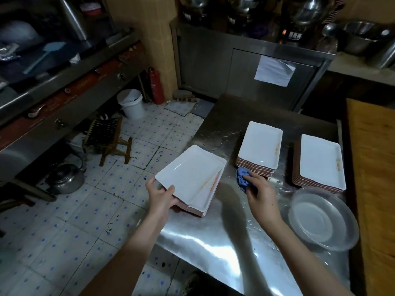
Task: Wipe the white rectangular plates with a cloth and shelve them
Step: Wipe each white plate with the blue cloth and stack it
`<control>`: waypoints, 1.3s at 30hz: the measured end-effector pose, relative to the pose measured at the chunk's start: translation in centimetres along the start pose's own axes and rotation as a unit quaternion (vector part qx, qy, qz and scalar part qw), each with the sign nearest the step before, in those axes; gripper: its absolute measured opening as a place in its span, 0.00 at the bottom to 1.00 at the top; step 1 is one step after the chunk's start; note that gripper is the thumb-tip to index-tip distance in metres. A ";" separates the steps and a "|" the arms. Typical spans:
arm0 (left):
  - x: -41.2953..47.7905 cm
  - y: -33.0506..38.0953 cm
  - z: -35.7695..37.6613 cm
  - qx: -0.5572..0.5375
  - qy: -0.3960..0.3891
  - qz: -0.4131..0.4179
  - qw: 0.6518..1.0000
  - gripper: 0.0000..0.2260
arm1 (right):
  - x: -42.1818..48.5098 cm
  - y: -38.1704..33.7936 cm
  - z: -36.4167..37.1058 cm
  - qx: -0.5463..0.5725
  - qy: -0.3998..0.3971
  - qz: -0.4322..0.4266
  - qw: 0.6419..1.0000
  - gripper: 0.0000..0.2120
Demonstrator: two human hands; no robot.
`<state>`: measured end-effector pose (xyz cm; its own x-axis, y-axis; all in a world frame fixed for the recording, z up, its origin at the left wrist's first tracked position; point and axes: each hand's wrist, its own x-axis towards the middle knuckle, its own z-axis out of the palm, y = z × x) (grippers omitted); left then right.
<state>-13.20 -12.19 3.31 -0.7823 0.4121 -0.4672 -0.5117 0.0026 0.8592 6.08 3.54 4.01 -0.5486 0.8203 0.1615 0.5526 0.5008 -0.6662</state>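
Three stacks of white rectangular plates stand on the wet steel table point(213, 242). My left hand point(161, 196) grips the near corner of the top plate point(190, 174) of the left stack, which is tilted up and carries an orange smear by its right rim. My right hand point(259, 192) holds a crumpled blue cloth point(242, 177) on the table, against the front of the middle stack point(259, 146). The right stack point(320, 162) stands apart, with a faint orange mark on its top plate.
A clear round basin point(323, 218) sits at the table's right front, next to a wooden board point(374, 178). On the tiled floor to the left are a small stool point(109, 137), a kettle point(65, 178) and a white bucket point(130, 103). A steel cabinet point(245, 67) stands behind.
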 end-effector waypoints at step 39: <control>3.9 -5.0 17.1 0.286 -0.232 -0.004 0.930 0.15 | -2.8 9.2 -6.6 0.002 0.127 0.155 0.980 0.16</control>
<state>-7.65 5.00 0.79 -0.4739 0.7587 -0.4470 -0.1407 0.4358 0.8890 16.87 7.68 2.23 -0.1812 0.9753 0.1263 0.6649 0.2161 -0.7149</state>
